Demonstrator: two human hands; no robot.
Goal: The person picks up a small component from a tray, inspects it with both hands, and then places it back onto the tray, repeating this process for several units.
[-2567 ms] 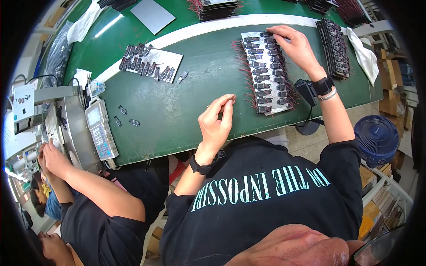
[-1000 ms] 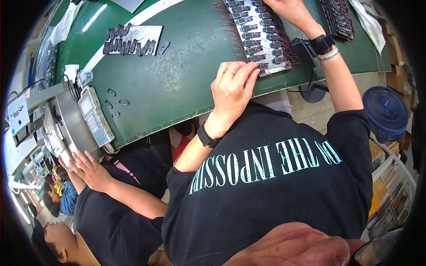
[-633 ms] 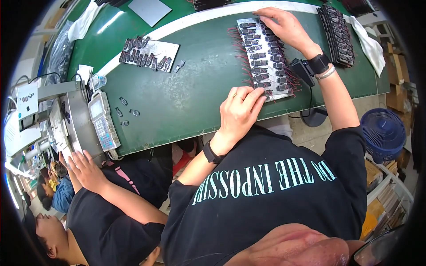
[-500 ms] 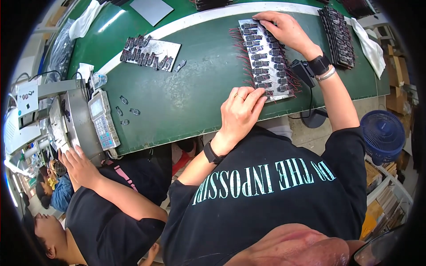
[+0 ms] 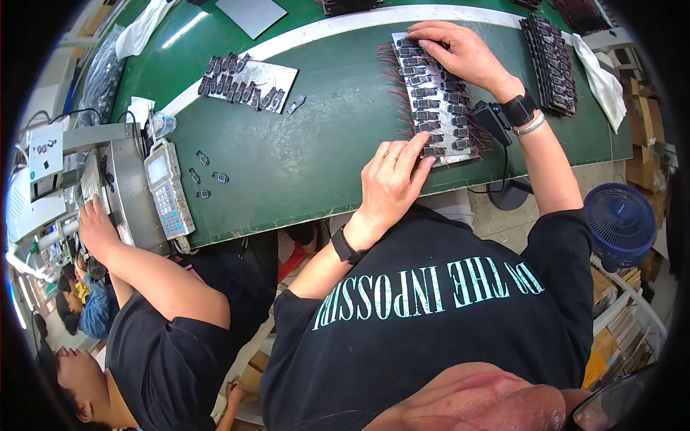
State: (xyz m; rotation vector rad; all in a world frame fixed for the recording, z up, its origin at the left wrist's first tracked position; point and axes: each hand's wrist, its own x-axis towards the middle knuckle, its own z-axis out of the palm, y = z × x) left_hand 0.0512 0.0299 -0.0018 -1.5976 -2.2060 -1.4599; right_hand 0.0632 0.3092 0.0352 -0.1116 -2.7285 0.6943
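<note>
A pale flat plate (image 5: pixel 440 108) lies near the table's front edge, with two rows of small black devices (image 5: pixel 425 104) on it. Thin red wires stick out past both long sides. My left hand (image 5: pixel 392 179) is at the plate's near end; its index fingertip touches a device, and the thumb stands apart by the near edge. At the far end my right hand (image 5: pixel 471 57) bends over the plate, its fingers and thumb closed at the far left corner. The palm hides some devices in the right row.
Another plate (image 5: pixel 277 74) with black devices lies left on the green table (image 5: pixel 316 144); several loose devices (image 5: pixel 203 194) lie nearer. A dark stack (image 5: pixel 550 65) stands right. A small black stand-like device (image 5: pixel 491 118) is beside my right wrist. A co-worker's hand (image 5: pixel 97 226) reaches toward a machine at left.
My left index finger has straightened and moved up the plate, away from the thumb. My right hand stays at the far end. The co-worker's hand has shifted farther into the machine.
</note>
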